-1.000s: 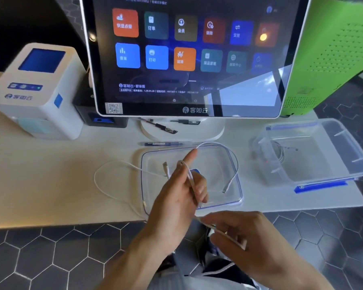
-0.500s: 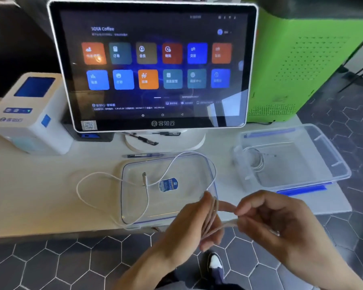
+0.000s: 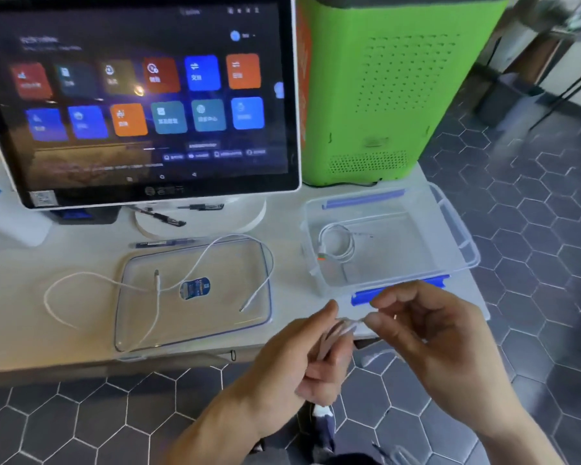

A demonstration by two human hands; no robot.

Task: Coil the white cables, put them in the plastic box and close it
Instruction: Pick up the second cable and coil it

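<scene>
My left hand (image 3: pixel 311 357) grips a small bundle of coiled white cable (image 3: pixel 332 337) in front of the table edge. My right hand (image 3: pixel 426 333) pinches the free end of that same cable just to its right. A second white cable (image 3: pixel 195 266) lies loose across the clear box lid (image 3: pixel 131 330) and onto the table to the left. The open clear plastic box (image 3: pixel 457 229) with blue clips stands to the right, with a coiled white cable (image 3: pixel 337 245) in its left part.
A touchscreen terminal (image 3: pixel 141 95) on a round white stand rises behind the lid, with pens (image 3: pixel 163 244) at its base. A green perforated machine (image 3: pixel 393 85) stands behind the box. A white device (image 3: pixel 4 219) sits at far left. Dark hexagonal floor tiles lie below.
Both hands have shifted right toward the box front, still winding the cable. The loose length has been drawn in, so the bundle in my left hand is tighter. The camera has swung right.
</scene>
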